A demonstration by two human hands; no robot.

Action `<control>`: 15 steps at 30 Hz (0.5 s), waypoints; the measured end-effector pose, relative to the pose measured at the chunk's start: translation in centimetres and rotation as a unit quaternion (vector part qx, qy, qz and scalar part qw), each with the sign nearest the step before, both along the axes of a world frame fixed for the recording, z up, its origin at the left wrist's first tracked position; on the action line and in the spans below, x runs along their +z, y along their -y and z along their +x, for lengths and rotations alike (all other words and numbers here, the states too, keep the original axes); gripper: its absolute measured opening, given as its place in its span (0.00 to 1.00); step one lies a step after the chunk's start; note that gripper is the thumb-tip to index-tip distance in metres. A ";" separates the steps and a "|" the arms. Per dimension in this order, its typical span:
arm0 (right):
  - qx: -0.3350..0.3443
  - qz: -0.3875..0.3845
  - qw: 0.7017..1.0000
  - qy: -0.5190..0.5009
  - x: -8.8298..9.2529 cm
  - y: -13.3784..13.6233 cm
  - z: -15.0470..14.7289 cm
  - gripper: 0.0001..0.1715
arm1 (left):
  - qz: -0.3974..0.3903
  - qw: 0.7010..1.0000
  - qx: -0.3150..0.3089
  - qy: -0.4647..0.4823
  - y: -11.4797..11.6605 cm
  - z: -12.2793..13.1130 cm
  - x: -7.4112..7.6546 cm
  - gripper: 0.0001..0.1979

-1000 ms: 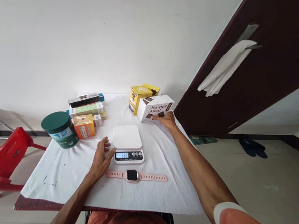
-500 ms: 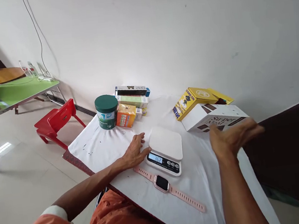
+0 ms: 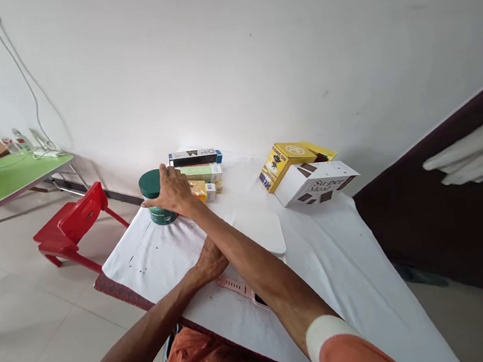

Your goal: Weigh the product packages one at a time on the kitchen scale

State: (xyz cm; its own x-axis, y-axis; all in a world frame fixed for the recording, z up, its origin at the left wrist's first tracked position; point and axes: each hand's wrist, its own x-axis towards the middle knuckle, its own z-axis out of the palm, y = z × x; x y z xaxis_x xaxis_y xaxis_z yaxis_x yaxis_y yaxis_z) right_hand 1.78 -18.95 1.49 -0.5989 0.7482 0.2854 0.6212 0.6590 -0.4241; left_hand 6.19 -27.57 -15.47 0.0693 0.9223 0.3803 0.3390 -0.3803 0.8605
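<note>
My right hand [image 3: 171, 190] reaches across my body to a green lidded tub [image 3: 150, 185] on the left of the table. Its thumb stretches over the tub's front and the fingers are spread apart at its right side; the tub stands upright. My left hand [image 3: 211, 260] rests low beside the white kitchen scale [image 3: 260, 234], its fingers mostly behind my right forearm. That forearm also covers the scale's display and part of a pink smartwatch [image 3: 236, 286] lying nearest me. Nothing sits on the scale's visible plate.
Behind the tub lie an orange box [image 3: 199, 189], a pale green box [image 3: 201, 173] and a black-and-white box [image 3: 195, 158]. At right, a yellow box [image 3: 283, 162] adjoins a white "Super Meal" box [image 3: 316, 187]. A red chair [image 3: 82, 213] stands left of the white-clothed table [image 3: 347, 262].
My right hand has swung from beside the white box at right, across the scale, to the green tub. My left hand stays by the scale. The view has shifted to the right.
</note>
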 end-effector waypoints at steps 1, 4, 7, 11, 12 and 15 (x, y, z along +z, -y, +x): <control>-0.006 0.007 1.000 -0.002 -0.2 0.0 -0.1 0.70 | -0.009 1.000 -0.007 0.008 0.0 0.0 -0.2 0.19; -0.011 0.015 0.999 -0.032 -0.6 0.5 0.2 0.63 | -0.034 0.999 -0.014 0.028 -0.1 0.0 -0.3 0.19; -0.008 0.004 0.996 -0.092 0.3 1.2 1.5 0.64 | -0.035 0.999 0.007 0.021 -0.2 0.1 0.3 0.21; 0.014 0.027 0.982 -0.184 3.6 1.5 6.1 0.65 | -0.046 0.999 0.021 0.011 0.1 0.1 1.5 0.21; 0.015 0.038 0.980 -0.197 4.5 1.5 7.9 0.64 | -0.053 0.998 0.022 0.011 0.1 0.1 1.8 0.23; 0.003 0.084 0.976 -0.202 6.4 1.4 13.9 0.59 | -0.065 0.998 0.016 0.007 0.3 0.0 2.3 0.25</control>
